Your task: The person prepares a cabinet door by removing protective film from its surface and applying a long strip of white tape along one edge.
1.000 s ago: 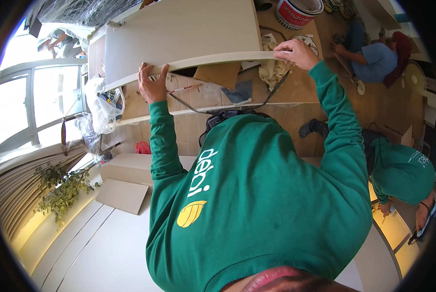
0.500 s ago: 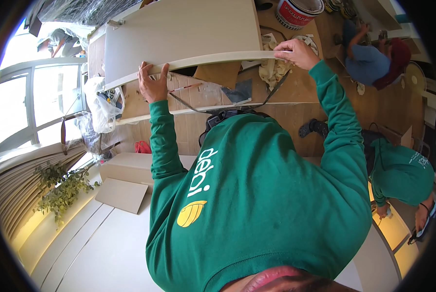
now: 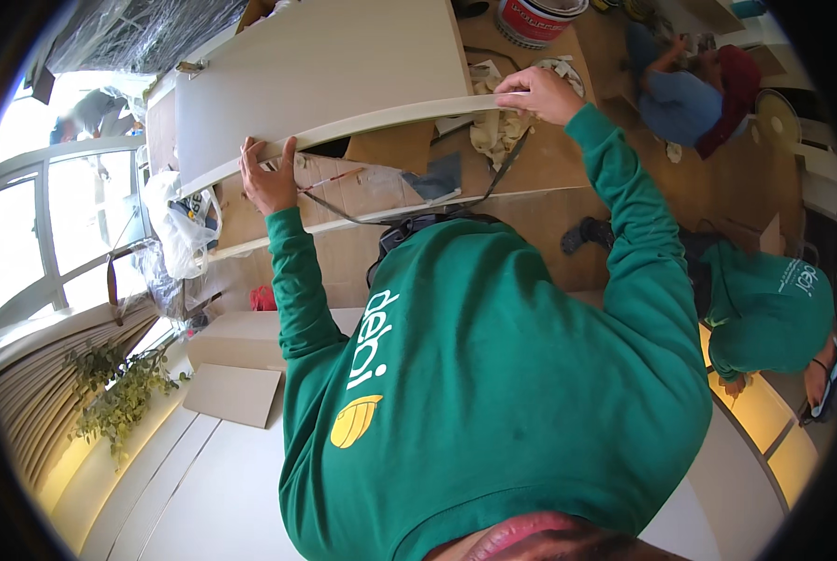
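Observation:
A long cream edging strip (image 3: pixel 390 117) runs along the near edge of a pale flat panel (image 3: pixel 344 61), bowing slightly and reaching past the panel's right end. Against the strip and panel edge, toward the left, rests my left hand (image 3: pixel 269 179), thumb and fingers spread apart. My right hand (image 3: pixel 548 97) pinches the strip's free right end between thumb and fingers, beyond the panel's corner. Beneath, on the brown work surface, crumpled cream scraps (image 3: pixel 498 140) lie near my right hand.
A red-labelled bucket (image 3: pixel 531 21) stands at the back right. A white plastic bag (image 3: pixel 183 220) hangs at the table's left end. One person in blue (image 3: pixel 680 103) is at the far right, another in green (image 3: pixel 774 309) lower right. A cardboard box (image 3: pixel 236 393) lies behind me.
The whole view has shifted a little, so panel, strip and hands sit further left in it. Both hands keep their places on the strip.

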The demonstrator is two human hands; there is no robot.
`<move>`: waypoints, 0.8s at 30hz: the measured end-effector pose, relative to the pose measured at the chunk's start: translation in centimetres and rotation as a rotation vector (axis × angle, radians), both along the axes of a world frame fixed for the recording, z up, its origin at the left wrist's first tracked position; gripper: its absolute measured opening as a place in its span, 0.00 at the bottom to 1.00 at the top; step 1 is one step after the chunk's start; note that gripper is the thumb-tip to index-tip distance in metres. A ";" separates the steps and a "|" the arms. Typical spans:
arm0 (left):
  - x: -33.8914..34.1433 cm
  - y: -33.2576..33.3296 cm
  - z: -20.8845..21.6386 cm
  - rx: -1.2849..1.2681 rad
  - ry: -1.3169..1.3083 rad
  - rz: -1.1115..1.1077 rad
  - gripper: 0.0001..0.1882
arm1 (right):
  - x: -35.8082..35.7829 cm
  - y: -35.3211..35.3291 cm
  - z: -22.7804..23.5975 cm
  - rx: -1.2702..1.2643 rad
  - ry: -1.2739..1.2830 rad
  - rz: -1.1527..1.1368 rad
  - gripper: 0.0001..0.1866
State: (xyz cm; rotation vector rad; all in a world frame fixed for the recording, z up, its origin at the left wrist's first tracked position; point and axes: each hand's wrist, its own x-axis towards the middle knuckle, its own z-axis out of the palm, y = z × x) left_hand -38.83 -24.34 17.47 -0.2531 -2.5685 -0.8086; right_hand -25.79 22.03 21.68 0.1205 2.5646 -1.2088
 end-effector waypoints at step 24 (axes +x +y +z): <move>7.5 10.8 -0.5 -0.216 0.004 -0.505 0.35 | 0.2 -0.1 0.9 0.006 -0.001 -0.031 0.12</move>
